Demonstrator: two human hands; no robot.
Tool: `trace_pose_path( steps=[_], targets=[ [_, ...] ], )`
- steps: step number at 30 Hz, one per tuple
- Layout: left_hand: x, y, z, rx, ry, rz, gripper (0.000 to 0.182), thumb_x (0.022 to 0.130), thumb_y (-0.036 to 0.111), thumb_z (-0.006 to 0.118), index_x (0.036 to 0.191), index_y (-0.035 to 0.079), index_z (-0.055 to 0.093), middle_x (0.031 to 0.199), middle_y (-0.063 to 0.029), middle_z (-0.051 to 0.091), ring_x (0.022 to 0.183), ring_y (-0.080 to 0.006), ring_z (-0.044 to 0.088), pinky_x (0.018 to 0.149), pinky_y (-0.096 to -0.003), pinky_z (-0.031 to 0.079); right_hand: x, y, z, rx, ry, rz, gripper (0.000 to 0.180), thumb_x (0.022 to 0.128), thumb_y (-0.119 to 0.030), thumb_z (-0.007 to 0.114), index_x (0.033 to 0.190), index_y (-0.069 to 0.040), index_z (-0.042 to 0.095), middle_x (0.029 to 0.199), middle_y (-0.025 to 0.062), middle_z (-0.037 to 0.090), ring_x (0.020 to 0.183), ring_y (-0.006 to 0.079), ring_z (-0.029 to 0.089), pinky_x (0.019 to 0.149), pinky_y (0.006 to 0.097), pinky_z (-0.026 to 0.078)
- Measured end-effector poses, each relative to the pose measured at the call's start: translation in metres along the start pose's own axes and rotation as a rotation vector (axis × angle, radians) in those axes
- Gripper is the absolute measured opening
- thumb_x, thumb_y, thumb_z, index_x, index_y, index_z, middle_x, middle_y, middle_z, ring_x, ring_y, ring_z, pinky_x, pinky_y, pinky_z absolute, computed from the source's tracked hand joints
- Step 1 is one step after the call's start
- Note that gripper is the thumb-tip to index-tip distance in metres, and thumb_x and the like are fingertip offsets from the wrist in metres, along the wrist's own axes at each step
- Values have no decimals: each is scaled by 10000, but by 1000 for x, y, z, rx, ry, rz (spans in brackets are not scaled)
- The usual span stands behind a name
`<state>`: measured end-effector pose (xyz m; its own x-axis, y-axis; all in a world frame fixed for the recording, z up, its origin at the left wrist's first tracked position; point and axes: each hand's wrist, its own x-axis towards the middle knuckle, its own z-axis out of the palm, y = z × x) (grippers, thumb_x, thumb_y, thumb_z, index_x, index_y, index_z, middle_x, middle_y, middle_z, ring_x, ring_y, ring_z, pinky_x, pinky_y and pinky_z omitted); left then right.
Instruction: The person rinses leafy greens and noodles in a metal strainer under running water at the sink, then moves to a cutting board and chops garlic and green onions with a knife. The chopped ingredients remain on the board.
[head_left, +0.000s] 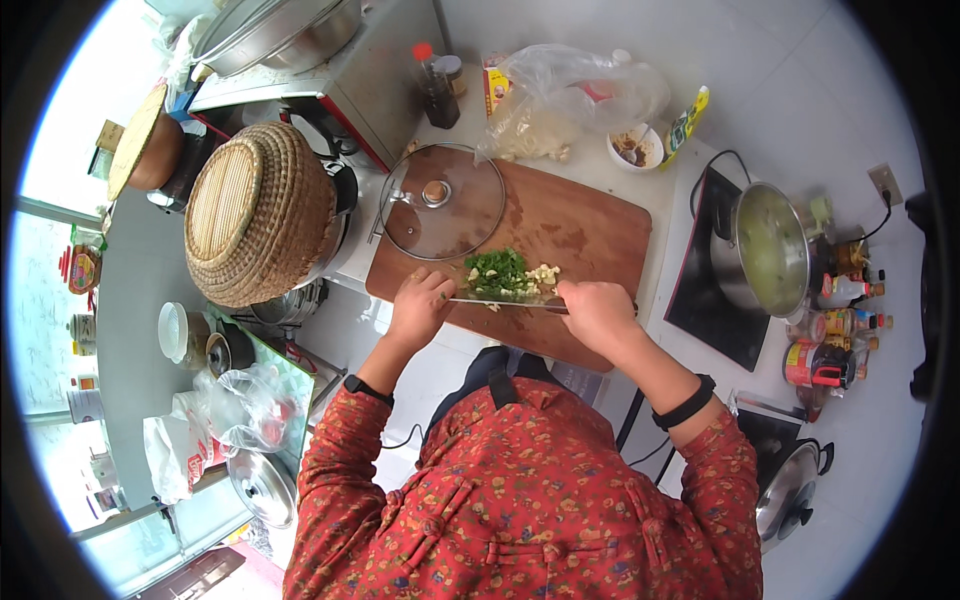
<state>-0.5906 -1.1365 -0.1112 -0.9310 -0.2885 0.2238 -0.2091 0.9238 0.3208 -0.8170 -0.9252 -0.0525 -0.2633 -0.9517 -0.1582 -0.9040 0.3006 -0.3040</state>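
A kitchen knife (510, 302) lies across the near part of a wooden cutting board (600, 240), its thin blade edge-on to the view. My right hand (602, 315) is closed around its handle. At the blade's other end, my left hand (420, 304) pinches the tip with bent fingers; a green fleck sticks to one finger. Just beyond the blade sit chopped green herbs (496, 271) and, to their right, chopped pale garlic (544, 276). A few pale bits lie on the near side of the blade. A glass lid (465, 217) with a wooden knob rests on the board's far left.
Right of the board, a steel pot (772, 251) of greenish liquid stands on a black cooktop (694, 292). Behind the board are a plastic bag (532, 127), a white bowl (649, 154) with a spoon and a dark sauce bottle (439, 101). A woven basket (292, 217) stands left.
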Motion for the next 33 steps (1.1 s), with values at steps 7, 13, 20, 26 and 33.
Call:
trace_pose_path(
  steps=[7, 13, 20, 26, 33],
  targets=[
    [-15, 0, 4, -23, -39, -42, 180, 764, 112, 697, 870, 101, 551, 884, -67, 571, 889, -313, 537, 799, -433, 466, -4, -5, 15, 11, -3, -40, 85, 787, -126, 651, 832, -61, 621, 732, 156, 684, 710, 355, 691, 623, 476, 545],
    [-8, 5, 14, 39, -36, -17, 202, 753, 139, 713, 861, 102, 547, 865, -68, 561, 882, -319, 542, 790, -431, 472, 2, 11, 26, 5, -101, 24, 116, 776, -131, 645, 874, -70, 648, 738, 156, 687, 711, 355, 690, 639, 482, 543],
    [1, 9, 11, 35, 7, -91, 208, 780, 174, 726, 847, 97, 544, 848, -78, 560, 853, -331, 543, 768, -436, 472, 38, 28, 16, -45, -98, 54, 122, 793, -229, 706, 855, -129, 676, 751, 123, 689, 744, 343, 685, 657, 469, 532],
    [3, 13, 9, 20, -28, -217, 210, 802, 200, 722, 830, 94, 543, 846, -77, 563, 860, -323, 550, 781, -430, 469, 41, 27, 12, -19, -24, -45, 153, 794, -256, 718, 872, -129, 681, 760, 121, 694, 756, 344, 685, 661, 477, 527],
    [4, 12, 11, 42, -62, -252, 180, 795, 198, 701, 835, 106, 551, 875, -68, 578, 907, -312, 574, 780, -434, 483, 47, 28, 5, -65, -65, -47, 139, 784, -235, 716, 842, -117, 670, 752, 113, 691, 736, 341, 684, 645, 466, 527]
  ],
)
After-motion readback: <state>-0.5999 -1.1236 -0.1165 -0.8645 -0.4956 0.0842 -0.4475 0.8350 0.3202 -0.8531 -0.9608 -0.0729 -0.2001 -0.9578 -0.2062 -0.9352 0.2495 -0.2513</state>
